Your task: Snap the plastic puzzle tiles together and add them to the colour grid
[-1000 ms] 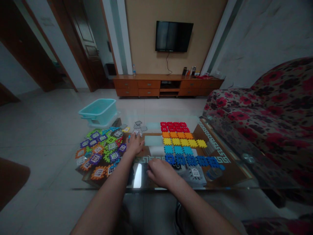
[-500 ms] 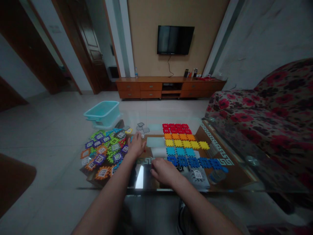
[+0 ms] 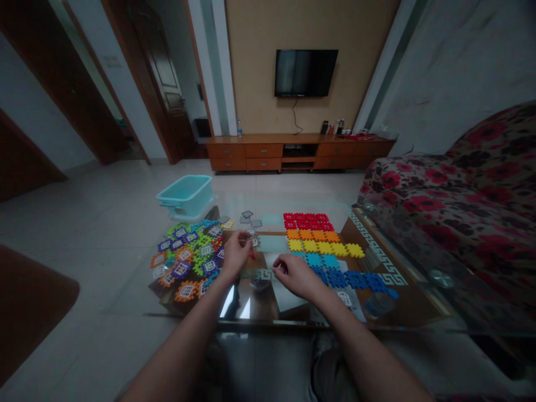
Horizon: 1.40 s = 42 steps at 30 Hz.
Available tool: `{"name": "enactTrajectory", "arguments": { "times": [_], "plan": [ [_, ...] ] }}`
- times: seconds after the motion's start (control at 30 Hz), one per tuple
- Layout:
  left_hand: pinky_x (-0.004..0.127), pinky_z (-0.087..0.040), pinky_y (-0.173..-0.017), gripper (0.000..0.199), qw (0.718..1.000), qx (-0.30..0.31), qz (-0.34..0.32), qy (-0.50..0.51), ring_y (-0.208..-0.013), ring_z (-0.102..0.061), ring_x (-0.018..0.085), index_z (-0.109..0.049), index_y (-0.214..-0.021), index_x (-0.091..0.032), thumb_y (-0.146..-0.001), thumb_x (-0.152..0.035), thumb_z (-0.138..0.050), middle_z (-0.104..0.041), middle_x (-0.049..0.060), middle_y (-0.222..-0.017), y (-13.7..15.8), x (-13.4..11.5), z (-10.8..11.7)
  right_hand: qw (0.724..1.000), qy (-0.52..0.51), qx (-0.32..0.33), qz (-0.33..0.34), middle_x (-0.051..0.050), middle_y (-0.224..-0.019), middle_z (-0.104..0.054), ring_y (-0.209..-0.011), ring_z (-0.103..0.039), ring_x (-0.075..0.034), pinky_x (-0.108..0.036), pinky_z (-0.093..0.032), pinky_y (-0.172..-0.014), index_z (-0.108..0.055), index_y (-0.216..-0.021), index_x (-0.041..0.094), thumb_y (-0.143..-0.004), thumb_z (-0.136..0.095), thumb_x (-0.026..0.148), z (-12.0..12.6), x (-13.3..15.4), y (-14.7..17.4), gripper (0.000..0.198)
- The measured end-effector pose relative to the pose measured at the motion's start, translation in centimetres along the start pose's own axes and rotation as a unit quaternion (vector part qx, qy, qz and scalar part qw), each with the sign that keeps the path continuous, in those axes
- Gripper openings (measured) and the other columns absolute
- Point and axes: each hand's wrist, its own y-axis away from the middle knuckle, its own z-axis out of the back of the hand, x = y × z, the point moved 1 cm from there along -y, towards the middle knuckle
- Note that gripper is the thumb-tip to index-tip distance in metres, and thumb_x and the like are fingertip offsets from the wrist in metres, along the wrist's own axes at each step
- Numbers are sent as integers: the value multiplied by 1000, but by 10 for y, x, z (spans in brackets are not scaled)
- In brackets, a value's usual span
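Observation:
My left hand [image 3: 237, 252] is over the glass table beside the loose pile, its fingertips pinched together. What they hold, if anything, I cannot make out. Just beyond those fingertips is a grey puzzle tile [image 3: 254, 241] with a white window grid. My right hand [image 3: 296, 274] hovers left of the blue tiles [image 3: 355, 280], fingers curled inward; any thing inside them is hidden. Rows of red [image 3: 307, 221], orange [image 3: 314, 235], yellow [image 3: 324, 247] and light blue tiles [image 3: 322, 261] lie farther up. Mixed interlocking tiles [image 3: 205, 250] spread out at the left.
A turquoise plastic tub [image 3: 186, 196] stands beyond the pile. Several grey tiles [image 3: 250, 219] lie near the table's far side. A plastic bottle [image 3: 381, 303] is at the front right of the glass table [image 3: 402, 312]. A flowered sofa [image 3: 431, 178] flanks the right side.
My left hand's fingers have gone from spread to pinched, near the grey tile. My right hand has lifted and moved slightly right and forward. The camera view has shifted a little.

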Motion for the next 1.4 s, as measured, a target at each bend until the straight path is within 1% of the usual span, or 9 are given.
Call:
{"name": "enactTrajectory", "arguments": {
  "times": [0.13,0.23,0.4,0.57,0.8,1.0,1.23,1.33,1.4],
  "plan": [
    [30,-56,-64,39,977,57,87,187,-70,-66,15,-53,-104,-17,-70,-19,-73,-66,2,-86,14,-6,-6,992,-104,-57,-48,-5,-79,-69,-72,-61,-16,-26,-44,-67,-70,-95,14,-85,-58,25,7,-10,-8,18],
    [31,-57,-68,47,953,102,128,255,-69,-66,14,-55,-107,-15,-68,-22,-80,-64,2,-83,25,-15,-9,971,-203,-70,-104,-5,-85,-69,-70,-61,-15,-27,-46,-65,-67,-103,14,-85,-60,29,6,-13,-13,25],
    [34,-57,-74,42,925,193,159,288,-75,-66,15,-64,-97,-14,-65,-32,-85,-68,7,-90,39,-34,-10,926,-353,-4,-132,-2,-77,-66,-60,-58,-12,-24,-46,-56,-64,-96,15,-85,-60,33,-1,-10,-16,21],
    [27,-52,-65,35,925,231,140,267,-71,-64,14,-65,-87,-15,-70,-42,-80,-67,3,-79,43,-42,-12,900,-415,-35,-130,0,-69,-63,-59,-56,-12,-23,-42,-54,-65,-87,16,-81,-64,37,-4,-14,-19,22],
    [23,-43,-58,35,914,256,136,284,-67,-61,13,-66,-83,-14,-71,-45,-77,-63,2,-74,44,-44,-14,835,-517,-41,-184,-1,-74,-62,-58,-51,-10,-20,-32,-48,-66,-88,16,-76,-67,40,-1,-13,-16,27],
    [22,-42,-59,38,914,232,152,298,-68,-60,12,-66,-83,-14,-70,-47,-78,-62,2,-75,40,-36,-17,841,-508,-26,-186,-1,-79,-63,-61,-53,-10,-20,-32,-51,-63,-85,17,-72,-71,44,2,-7,-14,32],
    [25,-45,-61,48,929,244,137,243,-77,-63,16,-67,-99,-15,-82,-59,-60,-69,9,-97,24,-31,-25,850,-481,-94,-196,-1,-76,-62,-58,-52,-10,-20,-33,-49,-64,-85,17,-72,-69,44,-1,-14,-18,30],
    [32,-49,-75,53,973,208,44,90,-89,-63,22,-68,-101,-14,-92,-60,-42,-69,12,-100,12,-23,-23,835,-489,-135,-213,-2,-73,-61,-57,-51,-10,-20,-32,-46,-64,-80,17,-70,-71,41,1,-16,-18,28],
    [37,-46,-90,45,982,163,-46,-81,-100,-60,25,-68,-99,-15,-93,-52,-44,-67,12,-102,5,-12,-21,825,-498,-150,-221,-1,-72,-61,-56,-51,-10,-20,-32,-45,-64,-78,17,-68,-72,40,2,-17,-17,26]
  ]
}}
